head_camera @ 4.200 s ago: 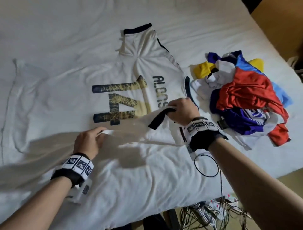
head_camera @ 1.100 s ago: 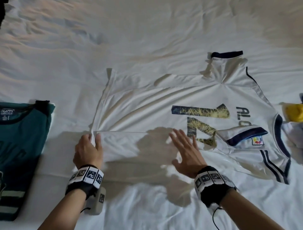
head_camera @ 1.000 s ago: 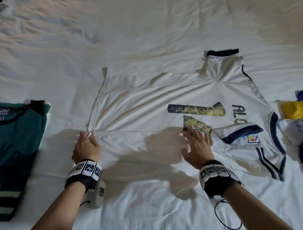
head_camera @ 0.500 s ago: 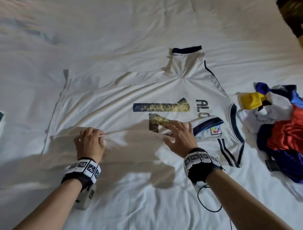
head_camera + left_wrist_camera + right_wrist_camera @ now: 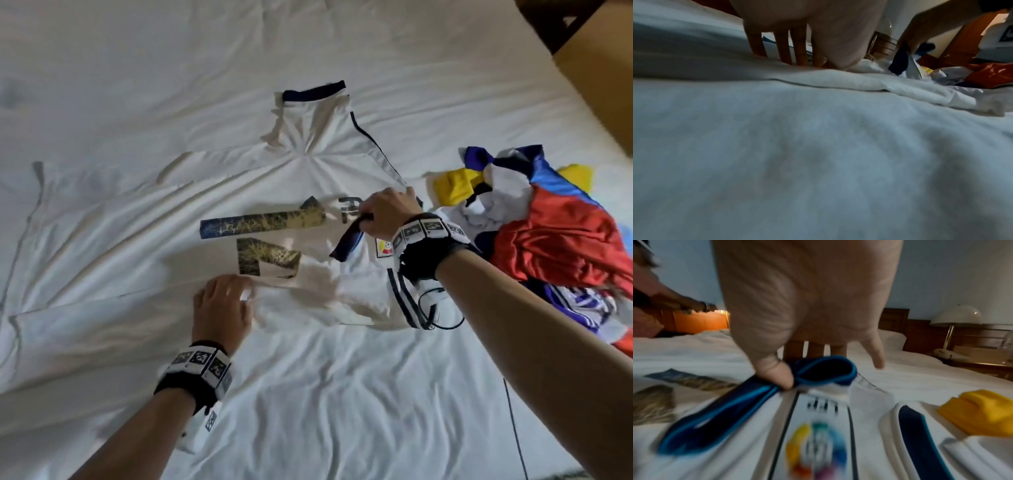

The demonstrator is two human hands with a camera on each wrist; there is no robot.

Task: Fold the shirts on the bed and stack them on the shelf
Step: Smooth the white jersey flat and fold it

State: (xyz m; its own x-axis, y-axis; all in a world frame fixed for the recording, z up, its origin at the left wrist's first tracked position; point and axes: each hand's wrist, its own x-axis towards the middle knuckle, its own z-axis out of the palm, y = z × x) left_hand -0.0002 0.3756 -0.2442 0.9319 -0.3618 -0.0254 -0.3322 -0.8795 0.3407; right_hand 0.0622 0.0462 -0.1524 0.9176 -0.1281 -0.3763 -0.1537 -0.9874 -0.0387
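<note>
A white jersey (image 5: 212, 192) with navy trim and a gold number lies back-up across the bed, its near side folded over. My left hand (image 5: 239, 287) rests on that folded edge below the number; in the left wrist view its straight fingers (image 5: 785, 53) press down on the cloth. My right hand (image 5: 366, 219) pinches the navy cuff (image 5: 346, 243) of the right sleeve and holds it lifted off the jersey. The right wrist view shows the thumb and fingers (image 5: 777, 376) closed on the blue-edged cuff (image 5: 719, 415), above the sleeve's round badge (image 5: 816, 447).
A heap of unfolded coloured shirts (image 5: 555, 246), red, blue, yellow and white, lies on the bed right of the jersey. Wooden furniture (image 5: 603, 89) stands past the bed's far right corner. A black cable (image 5: 442, 318) hangs from my right wrist. A lamp (image 5: 955, 318) stands beyond the bed.
My right hand went from lying flat on the jersey to pinching the sleeve cuff and lifting it. My left hand slid right along the folded edge. The view swung right, away from the teal shirt.
</note>
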